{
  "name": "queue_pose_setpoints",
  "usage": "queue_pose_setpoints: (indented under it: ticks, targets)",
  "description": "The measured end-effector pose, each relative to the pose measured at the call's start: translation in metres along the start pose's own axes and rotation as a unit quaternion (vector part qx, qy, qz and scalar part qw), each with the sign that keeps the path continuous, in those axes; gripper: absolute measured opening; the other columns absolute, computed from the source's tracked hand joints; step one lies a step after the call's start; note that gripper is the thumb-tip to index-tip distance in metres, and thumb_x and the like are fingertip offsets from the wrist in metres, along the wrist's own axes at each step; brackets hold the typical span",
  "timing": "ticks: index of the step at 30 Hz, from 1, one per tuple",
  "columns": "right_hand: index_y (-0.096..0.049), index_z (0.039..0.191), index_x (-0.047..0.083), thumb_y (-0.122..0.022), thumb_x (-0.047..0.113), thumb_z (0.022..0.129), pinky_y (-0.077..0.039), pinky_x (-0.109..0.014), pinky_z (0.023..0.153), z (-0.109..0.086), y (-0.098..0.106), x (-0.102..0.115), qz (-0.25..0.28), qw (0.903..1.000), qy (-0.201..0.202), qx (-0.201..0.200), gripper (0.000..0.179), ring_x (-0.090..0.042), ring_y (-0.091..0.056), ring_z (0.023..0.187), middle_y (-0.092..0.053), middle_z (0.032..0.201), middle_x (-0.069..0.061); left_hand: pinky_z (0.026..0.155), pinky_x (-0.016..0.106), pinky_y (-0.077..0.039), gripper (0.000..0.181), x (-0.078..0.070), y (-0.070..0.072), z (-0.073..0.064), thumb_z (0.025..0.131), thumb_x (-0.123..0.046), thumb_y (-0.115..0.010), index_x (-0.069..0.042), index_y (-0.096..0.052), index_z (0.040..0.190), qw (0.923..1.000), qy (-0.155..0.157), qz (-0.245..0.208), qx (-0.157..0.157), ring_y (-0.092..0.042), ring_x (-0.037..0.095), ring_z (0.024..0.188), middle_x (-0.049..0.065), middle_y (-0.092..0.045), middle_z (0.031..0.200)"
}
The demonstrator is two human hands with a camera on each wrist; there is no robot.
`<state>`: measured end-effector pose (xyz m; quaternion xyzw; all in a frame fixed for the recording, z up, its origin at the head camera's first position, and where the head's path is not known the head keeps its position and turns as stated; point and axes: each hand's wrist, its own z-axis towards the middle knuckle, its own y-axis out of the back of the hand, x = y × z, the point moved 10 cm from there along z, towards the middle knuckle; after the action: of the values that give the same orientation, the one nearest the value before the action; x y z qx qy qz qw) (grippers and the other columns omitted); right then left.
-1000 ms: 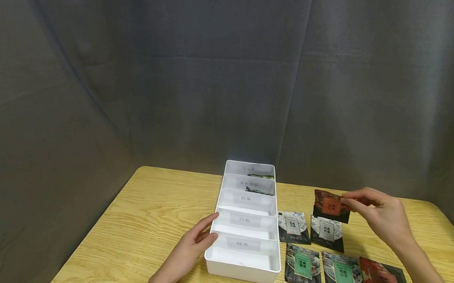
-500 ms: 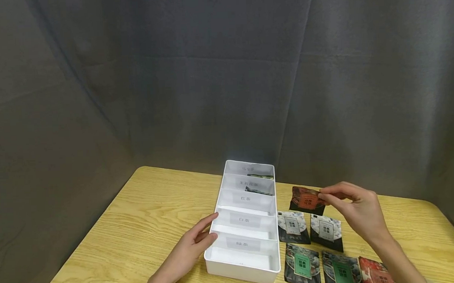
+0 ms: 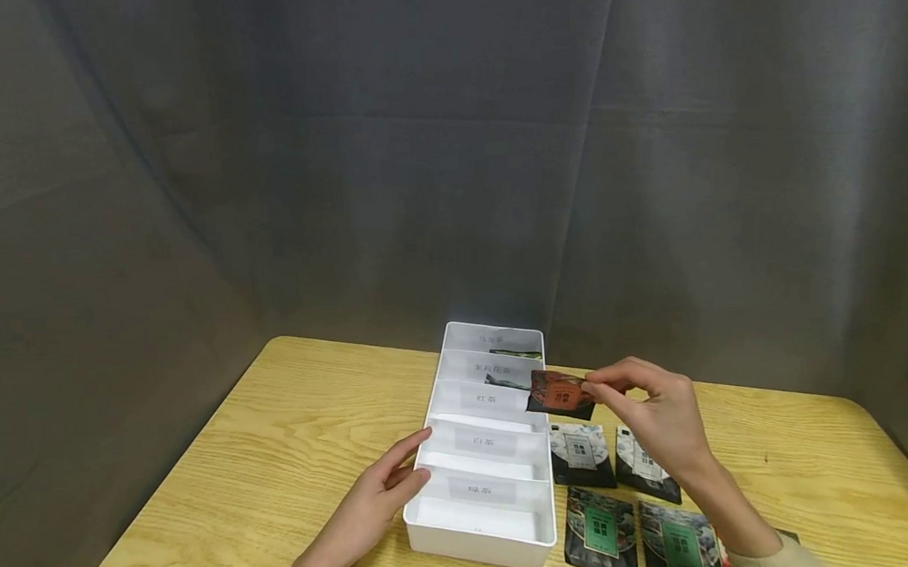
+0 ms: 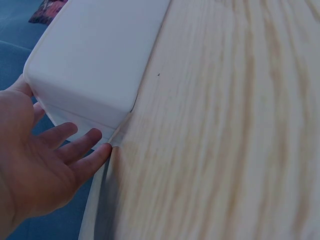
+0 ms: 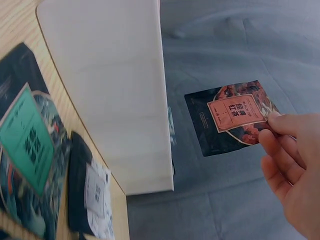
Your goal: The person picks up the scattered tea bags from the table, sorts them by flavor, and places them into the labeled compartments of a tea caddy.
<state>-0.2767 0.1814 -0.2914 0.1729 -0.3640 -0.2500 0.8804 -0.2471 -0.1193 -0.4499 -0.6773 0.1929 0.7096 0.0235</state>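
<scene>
Between thumb and fingertips, my right hand (image 3: 657, 414) pinches a red-and-black tea packet (image 3: 560, 394). The packet hangs over the right rim of a long white divided box (image 3: 482, 558), level with the third compartment from the front. In the right wrist view, the tea packet (image 5: 232, 117) faces the camera, pinched at one corner. My left hand (image 3: 367, 499) rests at the box's left side, thumb and forefinger at its rim. The left wrist view shows loosely spread fingers of the left hand (image 4: 55, 155) beside the white box (image 4: 95, 55). Each compartment has a paper label.
Dark packets stand in the two far compartments. Right of the box lie two white-and-black packets (image 3: 583, 454) and two green-labelled packets (image 3: 601, 531). My right forearm mostly hides another red packet. A grey curtain (image 3: 421, 193) hangs behind the wooden table (image 3: 280, 456).
My right hand has carried the red tea packet leftward, from above the white-and-black packets to the box's right rim. My left hand stays at the box.
</scene>
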Motion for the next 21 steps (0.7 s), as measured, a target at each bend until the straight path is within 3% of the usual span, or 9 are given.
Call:
queue_pose_setpoints:
  ticks: [7, 14, 21]
  targets:
    - [-0.079, 0.088, 0.012, -0.079, -0.003, 0.08, -0.044, -0.014, 0.06, 0.002, -0.018, 0.01, 0.028, 0.9995, 0.012, 0.001, 0.017, -0.004, -0.057, 0.067, -0.073, 0.081, -0.004, 0.108, 0.044, -0.048, 0.056, 0.0, -0.001, 0.001, 0.101, -0.042, -0.056, -0.03, -0.038, 0.153, 1.0, -0.001, -0.009, 0.001, -0.049, 0.033, 0.135, 0.01, -0.034, 0.159]
    - [-0.079, 0.085, 0.013, -0.079, -0.007, 0.079, -0.044, -0.015, 0.056, 0.004, -0.035, 0.014, 0.038, 0.9988, 0.031, 0.004, 0.021, -0.004, -0.055, 0.065, -0.071, 0.077, 0.002, 0.107, 0.043, -0.049, 0.054, -0.003, 0.001, 0.001, 0.1, -0.039, -0.058, -0.028, -0.042, 0.151, 0.9999, -0.005, -0.004, -0.015, -0.051, 0.033, 0.133, 0.012, -0.036, 0.158]
    - [-0.078, 0.084, 0.011, -0.08, -0.005, 0.078, -0.049, -0.02, 0.055, 0.001, -0.052, 0.009, 0.022, 0.9994, 0.012, 0.022, 0.017, -0.004, -0.056, 0.064, -0.071, 0.078, 0.005, 0.107, 0.042, -0.049, 0.055, -0.003, 0.001, 0.002, 0.1, -0.038, -0.058, -0.027, -0.041, 0.151, 0.9998, -0.005, -0.013, -0.012, -0.049, 0.034, 0.135, 0.013, -0.035, 0.158]
